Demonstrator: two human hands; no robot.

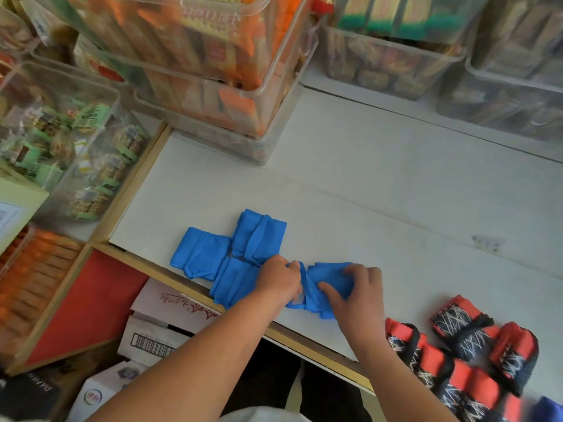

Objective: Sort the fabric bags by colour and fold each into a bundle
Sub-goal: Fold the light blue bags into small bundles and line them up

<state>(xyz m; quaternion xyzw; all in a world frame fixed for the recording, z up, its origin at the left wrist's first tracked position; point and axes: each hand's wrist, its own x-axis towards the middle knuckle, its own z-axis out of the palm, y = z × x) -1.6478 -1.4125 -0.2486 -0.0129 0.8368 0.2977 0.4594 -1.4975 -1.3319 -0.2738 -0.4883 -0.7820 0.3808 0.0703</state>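
**Half-folded blue bag (328, 284) at front edge of white counter (365, 193)**

Holds the crumpled blue bag between both hands, low on the white counter and close to its front edge. Grips the bag's loop strap (302, 271) with the left hand (278, 280), fingers curled tight round it. Clamps the folded body of the bag with the right hand (361, 296), bent fingers over the far edge and thumb laid across the near side.

Just left of that, next to the left hand: three folded blue bundles (259, 236) packed close together, one of them overhanging the counter's edge. To the right, well apart from the blue ones: a cluster of red and black bundles (460, 325) with white scribble lines, also near the front edge.

Further back and to the left: stacked clear bins (213, 56) full of packaged goods, blurred. Below the counter: cardboard boxes (158, 339), one with a barcode, beside a red panel (88, 303).
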